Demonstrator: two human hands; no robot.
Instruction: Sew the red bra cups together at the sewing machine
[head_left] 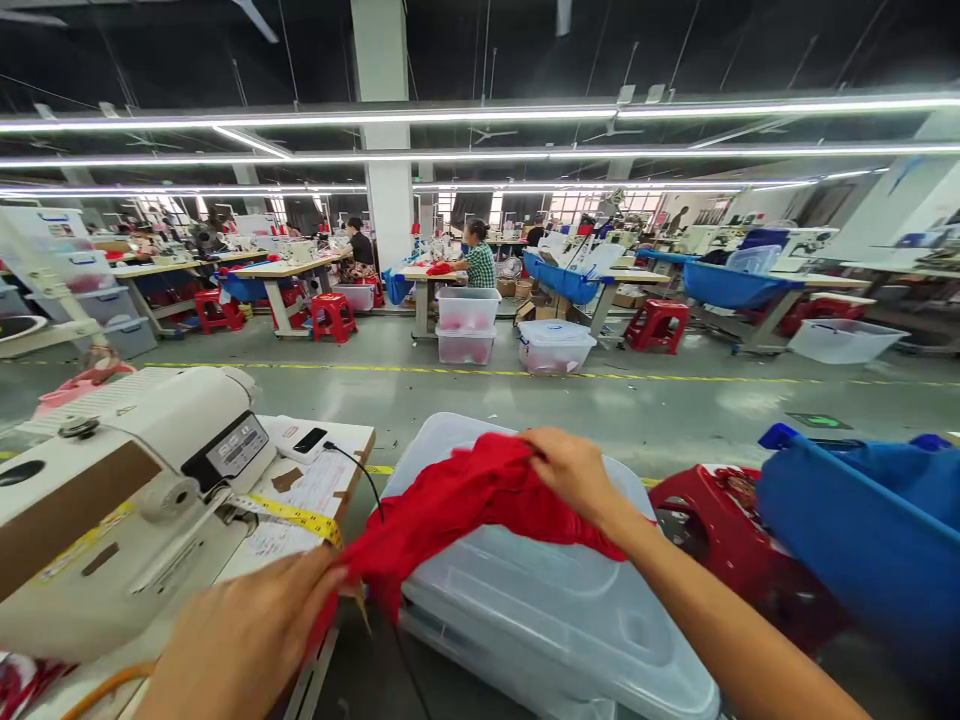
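Note:
A piece of red fabric (465, 490) is stretched between my two hands, above a lidded clear plastic box (540, 610). At its left end my left hand (247, 620) is closed on the cloth, somewhat blurred. My right hand (574, 475) pinches the upper edge toward the right end, and some of the cloth hangs down below it onto the lid. What kind of garment or part it is, I cannot tell. Left of my hands stands a white sewing machine (150, 480) on a table, with a yellow measuring tape (296, 515) hanging near it.
A white device with a dark screen (304, 440) and a black cable lie on the table. To the right are a red stool (720, 510) and a blue fabric bin (862, 520). Across the aisle, people sit at sewing tables; stacked clear boxes (469, 325) stand there.

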